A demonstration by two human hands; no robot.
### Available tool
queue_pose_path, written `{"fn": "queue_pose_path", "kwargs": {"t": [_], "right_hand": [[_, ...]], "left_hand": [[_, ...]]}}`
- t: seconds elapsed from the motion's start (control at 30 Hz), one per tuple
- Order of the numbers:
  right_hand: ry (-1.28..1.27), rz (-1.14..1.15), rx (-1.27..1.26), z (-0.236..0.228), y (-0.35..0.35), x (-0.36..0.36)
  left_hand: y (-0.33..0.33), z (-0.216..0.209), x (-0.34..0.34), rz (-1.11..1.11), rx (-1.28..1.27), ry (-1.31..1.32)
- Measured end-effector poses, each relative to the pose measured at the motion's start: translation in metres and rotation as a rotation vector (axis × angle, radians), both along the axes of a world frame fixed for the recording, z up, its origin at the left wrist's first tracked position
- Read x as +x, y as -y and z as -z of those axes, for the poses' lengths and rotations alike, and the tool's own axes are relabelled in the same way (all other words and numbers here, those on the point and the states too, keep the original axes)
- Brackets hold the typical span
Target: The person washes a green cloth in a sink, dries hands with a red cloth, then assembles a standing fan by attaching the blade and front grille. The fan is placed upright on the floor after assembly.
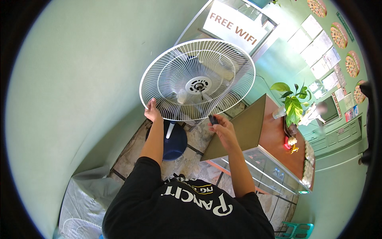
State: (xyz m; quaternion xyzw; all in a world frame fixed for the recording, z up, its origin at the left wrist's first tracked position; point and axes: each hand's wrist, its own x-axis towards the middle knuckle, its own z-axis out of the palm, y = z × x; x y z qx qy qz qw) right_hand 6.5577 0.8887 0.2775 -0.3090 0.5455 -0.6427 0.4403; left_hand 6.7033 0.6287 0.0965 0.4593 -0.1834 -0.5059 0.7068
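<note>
A white round wire fan guard [165, 93] with a slotted centre plate tilts in front of me, on a stand fan with a dark blue round base [175, 147] on the floor. My left hand [153, 111] is closed on the guard's lower left rim. My right hand [223, 129] is by the lower right rim, its fingers closed round a small black piece [213, 119]; its exact kind is not clear. Between the centre plate and that hand runs a thin metallic line, perhaps a shaft. My fingers hide part of the black piece.
To the right stands a glass-fronted counter with a brown top [274, 139], bearing a potted plant [293, 105] and small figurines [292, 141]. A pale green wall [87, 71] is close on the left. A grey cover [85, 195] lies lower left. Another person [316, 113] appears beyond the counter.
</note>
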Motion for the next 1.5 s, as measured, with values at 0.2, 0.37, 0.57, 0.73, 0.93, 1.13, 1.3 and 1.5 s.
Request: {"fn": "queue_pose_path", "kwargs": {"t": [0.2,0.37,0.57,0.73,0.93,1.13,1.3,1.5], "right_hand": [[-0.405,0.218,-0.136,0.002,0.073,0.001],[-1.005,0.505,-0.035,0.019,0.117,0.01],[-1.038,0.54,-0.027,0.021,0.121,0.019],[-0.858,0.609,-0.094,0.037,0.092,0.023],[-1.182,0.619,0.1,0.046,0.109,0.014],[-1.469,0.644,0.288,0.03,0.15,0.006],[-1.586,0.607,0.387,0.024,0.154,0.009],[-1.647,0.569,0.477,0.018,0.152,0.012]], "left_hand": [[-0.005,-0.004,0.0,0.004,-0.003,0.015],[-0.007,-0.001,0.002,0.001,0.015,0.056],[-0.009,-0.001,0.001,0.024,-0.005,0.01],[-0.01,-0.002,0.001,0.009,-0.004,-0.054],[-0.011,0.0,0.001,0.017,-0.015,-0.022],[-0.014,-0.003,0.001,0.024,-0.025,0.008],[-0.015,-0.005,0.002,0.025,-0.005,-0.008],[-0.015,-0.006,0.003,0.03,0.006,0.015]]}}
